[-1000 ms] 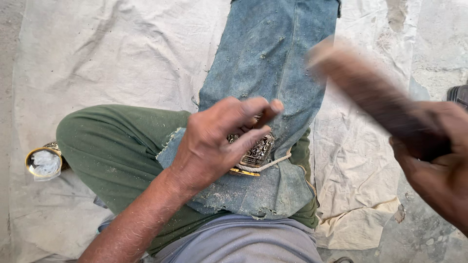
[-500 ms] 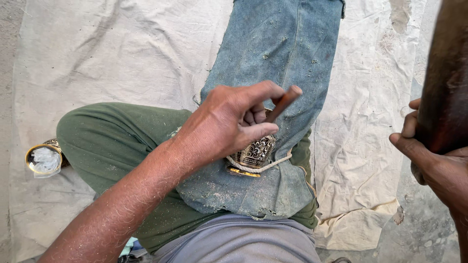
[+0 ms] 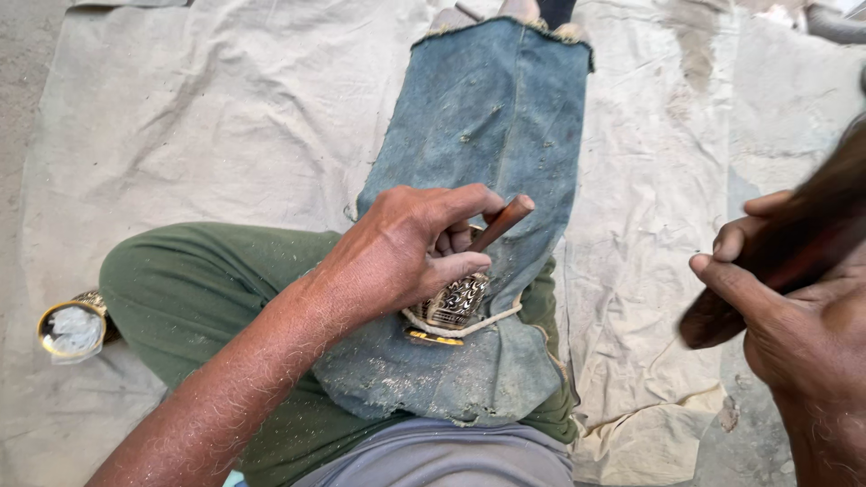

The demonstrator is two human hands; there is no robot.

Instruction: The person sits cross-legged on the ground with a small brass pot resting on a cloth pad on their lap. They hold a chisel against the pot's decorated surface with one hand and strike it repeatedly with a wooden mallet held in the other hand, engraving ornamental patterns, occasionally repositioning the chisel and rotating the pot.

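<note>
Head view, seated worker seen from above. Fingers (image 3: 451,266) of the left hand (image 3: 397,252) are curled shut around a slim brown tool (image 3: 501,223), whose rounded upper end projects up and to the right past the knuckles; its lower end is hidden behind the fingers. Directly beneath the thumb, touching it, lies a small brass piece (image 3: 456,302) with a dark, patterned openwork surface. A pale cord (image 3: 469,326) loops around the base of the piece, and a bright gold rim shows just below it. The piece rests on a worn, dust-flecked denim cloth (image 3: 492,117) draped along the lap and outstretched leg, over green trousers (image 3: 189,289).

The right hand (image 3: 794,316), at the frame's right edge and well apart from the brass piece, is closed around a dark wooden mallet (image 3: 794,239) held aloft; the mallet is blurred and runs diagonally up out of view.

Beyond the legs, a creased, stained canvas sheet (image 3: 225,117) covers the floor. On it, near the bent left knee, lies a round brass-rimmed object (image 3: 72,329) with a pale interior.
</note>
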